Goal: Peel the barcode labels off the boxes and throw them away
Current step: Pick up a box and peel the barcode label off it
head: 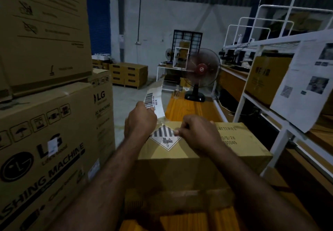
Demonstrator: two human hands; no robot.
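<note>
centre frame: my left grip [139, 120] is clamped on a peeled barcode label [153, 101], right grip [196, 133] pinching the hazard label [164, 138] on the battery box [198, 158]. next, i'd bin the strip.

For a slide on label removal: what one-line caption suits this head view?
Left hand holds a peeled barcode label while the right hand pinches a diamond sticker on a box.
</note>
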